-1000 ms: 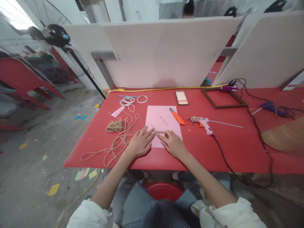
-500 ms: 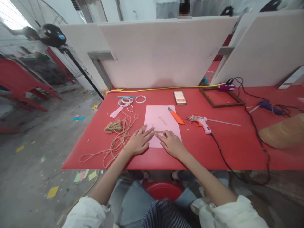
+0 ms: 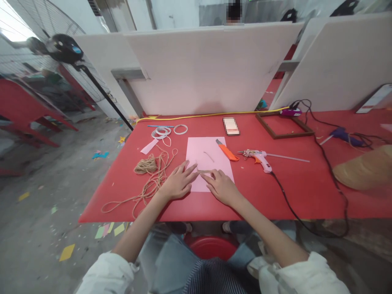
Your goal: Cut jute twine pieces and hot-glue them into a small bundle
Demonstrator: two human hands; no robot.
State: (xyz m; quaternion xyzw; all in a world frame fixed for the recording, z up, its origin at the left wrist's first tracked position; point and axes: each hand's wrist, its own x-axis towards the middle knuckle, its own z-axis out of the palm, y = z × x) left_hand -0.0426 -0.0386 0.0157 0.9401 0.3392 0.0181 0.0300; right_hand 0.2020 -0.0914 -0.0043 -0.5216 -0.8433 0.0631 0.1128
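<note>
A short piece of twine (image 3: 204, 171) lies across the pink sheet of paper (image 3: 196, 145) between my hands. My left hand (image 3: 179, 181) rests palm down at the sheet's left edge, fingers spread, their tips by the twine's left end. From the right, my right hand (image 3: 222, 185) has its bent fingers and thumb closed around the other end. A thin scrap of twine (image 3: 209, 156) lies higher on the sheet. On its upper right edge is an orange utility knife (image 3: 227, 150). Loose twine (image 3: 153, 179) trails from a small bundle (image 3: 145, 165) left of my hands.
A pink glue gun (image 3: 260, 158) with a glue stick lies right of the paper, its black cord (image 3: 289, 208) hanging past the table edge. Behind are a phone (image 3: 231, 126), a brown frame (image 3: 283, 134) and white coils (image 3: 161, 132). A white board (image 3: 199, 73) closes off the back.
The whole view has shifted slightly. My hands and the short piece of twine stay in nearly the same place on the paper.
</note>
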